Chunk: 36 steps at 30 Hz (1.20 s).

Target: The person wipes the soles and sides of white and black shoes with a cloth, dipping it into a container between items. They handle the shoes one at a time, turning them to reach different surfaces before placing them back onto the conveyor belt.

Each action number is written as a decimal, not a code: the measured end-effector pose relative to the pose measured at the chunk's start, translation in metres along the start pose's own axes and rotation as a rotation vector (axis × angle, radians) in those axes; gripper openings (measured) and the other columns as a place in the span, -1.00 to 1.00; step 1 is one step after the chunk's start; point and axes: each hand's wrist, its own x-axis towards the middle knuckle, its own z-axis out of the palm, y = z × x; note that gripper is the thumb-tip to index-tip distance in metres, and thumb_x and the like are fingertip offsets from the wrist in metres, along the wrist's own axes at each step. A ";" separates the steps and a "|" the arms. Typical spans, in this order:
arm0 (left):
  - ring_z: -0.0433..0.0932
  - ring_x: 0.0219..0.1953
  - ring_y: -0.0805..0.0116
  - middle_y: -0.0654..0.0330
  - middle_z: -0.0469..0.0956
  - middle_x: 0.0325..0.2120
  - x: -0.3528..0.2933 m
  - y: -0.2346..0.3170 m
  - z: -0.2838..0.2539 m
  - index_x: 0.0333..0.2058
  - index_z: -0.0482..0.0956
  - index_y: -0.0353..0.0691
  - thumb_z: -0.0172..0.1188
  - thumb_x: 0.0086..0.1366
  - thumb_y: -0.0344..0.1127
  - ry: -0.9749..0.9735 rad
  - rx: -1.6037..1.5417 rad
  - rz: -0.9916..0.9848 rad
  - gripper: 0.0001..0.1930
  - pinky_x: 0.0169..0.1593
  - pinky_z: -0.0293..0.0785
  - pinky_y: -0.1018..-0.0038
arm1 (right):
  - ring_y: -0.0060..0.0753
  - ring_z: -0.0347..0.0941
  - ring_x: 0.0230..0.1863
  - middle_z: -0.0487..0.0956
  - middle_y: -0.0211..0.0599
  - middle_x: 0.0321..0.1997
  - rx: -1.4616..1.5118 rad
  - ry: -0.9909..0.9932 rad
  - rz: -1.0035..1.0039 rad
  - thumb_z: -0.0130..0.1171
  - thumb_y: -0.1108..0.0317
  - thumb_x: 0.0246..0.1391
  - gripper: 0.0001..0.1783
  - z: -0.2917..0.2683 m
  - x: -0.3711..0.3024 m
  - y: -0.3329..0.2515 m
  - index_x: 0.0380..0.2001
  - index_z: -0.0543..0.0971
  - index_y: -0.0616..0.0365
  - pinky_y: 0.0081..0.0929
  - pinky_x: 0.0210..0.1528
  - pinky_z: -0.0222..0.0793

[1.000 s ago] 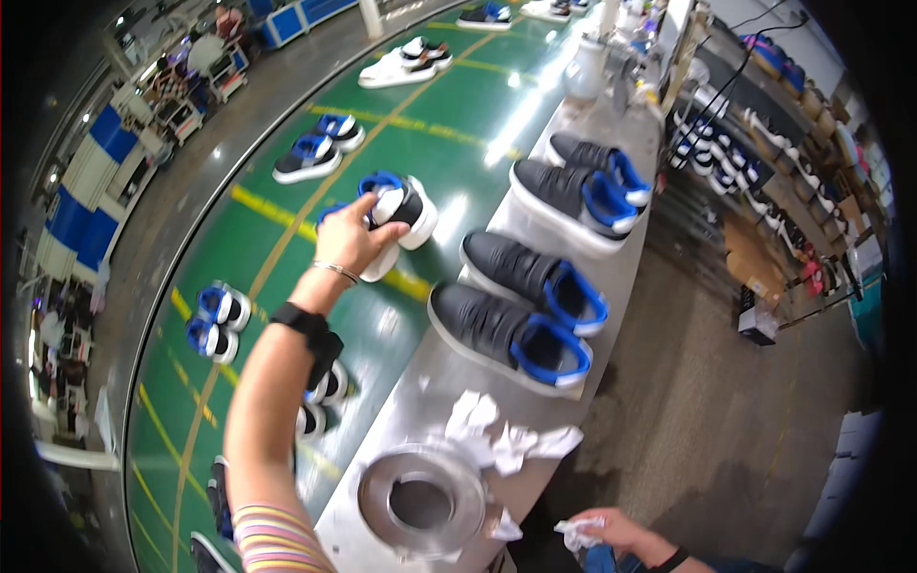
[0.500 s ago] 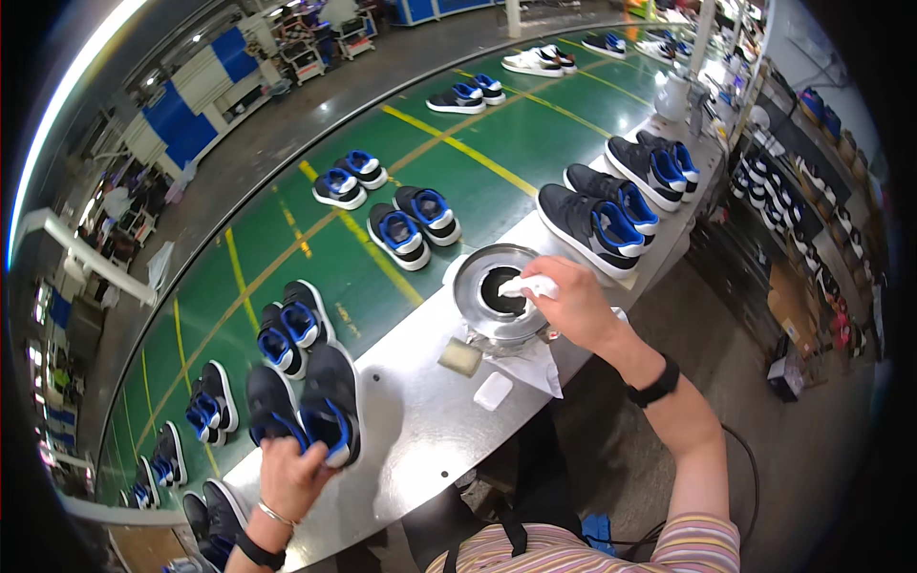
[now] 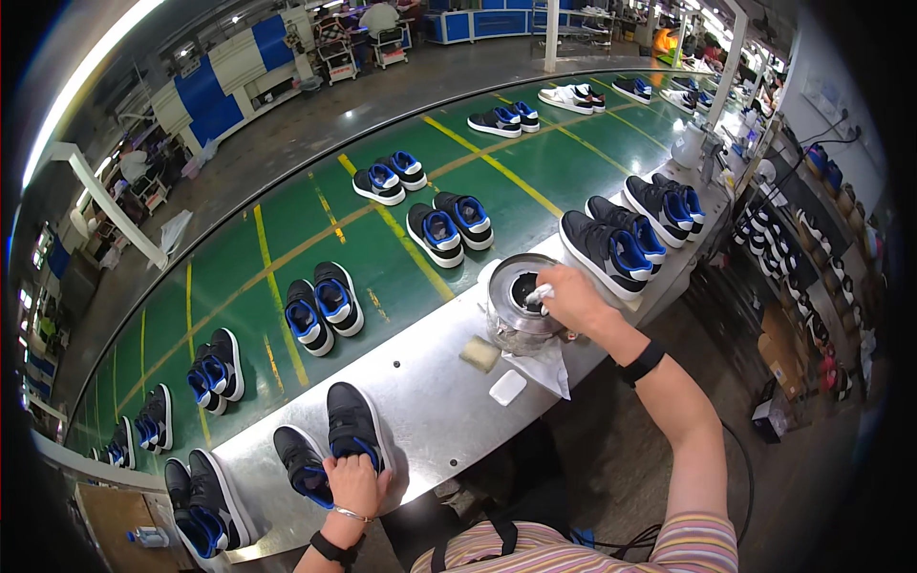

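My left hand point(image 3: 353, 485) is closed over the heel collar of a black sneaker point(image 3: 355, 420) with a blue lining and white sole. Its mate, another black sneaker point(image 3: 304, 465), lies just left on the metal table, toes pointing away from me; the fingers partly hide both heels. In my right hand point(image 3: 575, 304) a crumpled white cloth point(image 3: 538, 295) is pinched. The cloth is at the dark opening of a round metal pot point(image 3: 503, 279), whose wide rim surrounds it. Nearer me are a yellowish sponge point(image 3: 479, 354) and a small white block point(image 3: 508, 388).
The metal table point(image 3: 435, 420) runs beside a green conveyor belt point(image 3: 258, 353) with yellow lines, carrying several sneaker pairs. More black sneakers point(image 3: 611, 250) stand on the table at right, and another pair point(image 3: 205, 501) at lower left. A shoe rack point(image 3: 778, 215) stands at far right.
My left hand has set the pair down on the metal table, where the two shoes now lie slightly apart. The right hand stays at the pot with the cloth. The view has shifted.
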 end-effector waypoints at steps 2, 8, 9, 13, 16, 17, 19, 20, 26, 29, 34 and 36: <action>0.29 -0.58 0.29 0.19 0.30 -0.72 0.004 -0.002 -0.007 -0.65 0.34 -0.23 0.29 -0.16 -0.09 0.052 -0.026 -0.009 -0.63 -0.32 0.19 0.33 | -0.04 0.39 -0.31 0.44 -0.07 -0.41 0.187 0.252 0.012 0.08 0.49 -0.21 -0.81 -0.004 -0.006 -0.005 -0.39 0.48 0.18 -0.30 -0.25 0.29; 0.15 -0.50 0.57 0.32 0.27 -0.65 0.002 0.030 -0.012 -0.55 0.34 -0.35 0.19 0.02 -0.18 -0.060 -1.218 -0.471 -0.67 -0.46 0.19 0.57 | -0.16 0.36 -0.31 0.40 -0.14 -0.40 0.331 0.519 -0.072 0.03 0.51 -0.16 -0.80 -0.009 -0.032 -0.002 -0.36 0.50 0.16 -0.38 -0.23 0.25; 0.23 -0.45 0.61 0.36 0.37 -0.55 -0.003 0.033 -0.004 -0.45 0.41 -0.35 0.16 0.07 -0.23 -0.125 -1.367 -0.522 -0.74 -0.36 0.25 0.62 | -0.18 0.36 -0.29 0.42 -0.16 -0.37 0.349 0.563 -0.055 0.06 0.50 -0.17 -0.81 -0.013 -0.038 -0.013 -0.37 0.50 0.17 -0.39 -0.20 0.25; 0.34 -0.35 0.64 0.33 0.48 -0.39 -0.019 0.047 0.033 -0.30 0.47 -0.33 0.09 0.15 -0.31 -0.006 -1.685 -0.604 -0.79 -0.28 0.31 0.64 | -0.29 0.36 -0.32 0.41 -0.23 -0.38 0.540 0.309 -0.099 0.03 0.54 -0.14 -0.82 0.023 -0.094 -0.083 -0.37 0.50 0.16 -0.51 -0.22 0.26; 0.35 -0.36 0.64 0.33 0.49 -0.40 -0.026 0.048 0.045 -0.27 0.47 -0.34 0.07 0.17 -0.30 -0.038 -1.685 -0.703 -0.77 -0.29 0.32 0.64 | -0.33 0.36 -0.34 0.40 -0.26 -0.38 0.630 0.122 -0.234 0.12 0.53 -0.19 -0.83 0.065 -0.133 -0.140 -0.41 0.51 0.14 -0.54 -0.30 0.30; 0.36 -0.38 0.64 0.33 0.49 -0.42 -0.025 0.051 0.040 -0.28 0.48 -0.34 0.06 0.18 -0.29 -0.053 -1.655 -0.685 -0.77 -0.30 0.32 0.64 | -0.29 0.37 -0.36 0.41 -0.24 -0.41 0.720 0.073 -0.225 0.13 0.52 -0.19 -0.87 0.081 -0.143 -0.156 -0.45 0.51 0.16 -0.49 -0.31 0.30; 0.36 -0.42 0.63 0.33 0.50 -0.47 -0.029 0.051 0.037 -0.32 0.50 -0.35 0.06 0.18 -0.28 -0.076 -1.607 -0.665 -0.77 -0.34 0.33 0.64 | -0.25 0.37 -0.38 0.41 -0.23 -0.44 0.819 0.018 -0.204 0.13 0.51 -0.19 -0.91 0.105 -0.144 -0.176 -0.49 0.50 0.19 -0.45 -0.32 0.30; 0.36 -0.42 0.63 0.33 0.50 -0.47 -0.031 0.048 0.038 -0.32 0.50 -0.35 0.06 0.18 -0.28 -0.083 -1.606 -0.675 -0.77 -0.34 0.33 0.64 | -0.27 0.37 -0.42 0.41 -0.24 -0.45 0.810 0.026 -0.189 0.16 0.51 -0.20 -0.90 0.114 -0.137 -0.181 -0.49 0.52 0.18 -0.47 -0.37 0.30; 0.35 -0.44 0.63 0.30 0.50 -0.51 -0.035 0.037 0.035 -0.35 0.51 -0.37 0.08 0.16 -0.28 -0.077 -1.511 -0.671 -0.77 -0.37 0.32 0.63 | -0.22 0.40 -0.45 0.42 -0.21 -0.49 0.748 0.080 -0.181 0.18 0.46 -0.21 -0.88 0.136 -0.065 -0.188 -0.48 0.56 0.17 -0.43 -0.40 0.30; 0.35 -0.45 0.62 0.31 0.50 -0.52 -0.037 0.035 0.035 -0.35 0.51 -0.37 0.08 0.16 -0.28 -0.112 -1.459 -0.650 -0.77 -0.37 0.32 0.61 | -0.17 0.42 -0.40 0.45 -0.18 -0.48 0.754 -0.052 -0.071 0.17 0.38 -0.22 -0.87 0.145 -0.026 -0.176 -0.50 0.57 0.14 -0.38 -0.34 0.32; 0.35 -0.45 0.62 0.32 0.50 -0.51 -0.043 0.028 0.035 -0.34 0.51 -0.37 0.08 0.16 -0.29 -0.073 -1.506 -0.667 -0.77 -0.36 0.32 0.62 | -0.24 0.43 -0.42 0.48 -0.18 -0.50 0.855 -0.239 0.056 0.15 0.32 -0.18 -0.83 0.178 -0.005 -0.159 -0.49 0.58 0.18 -0.44 -0.29 0.31; 0.37 -0.43 0.62 0.33 0.49 -0.50 -0.046 0.024 0.038 -0.32 0.51 -0.37 0.07 0.16 -0.29 -0.067 -1.527 -0.650 -0.77 -0.34 0.32 0.63 | -0.32 0.44 -0.36 0.51 -0.20 -0.48 0.640 -0.214 0.071 0.15 0.30 -0.16 -0.83 0.187 -0.009 -0.157 -0.51 0.58 0.18 -0.48 -0.25 0.30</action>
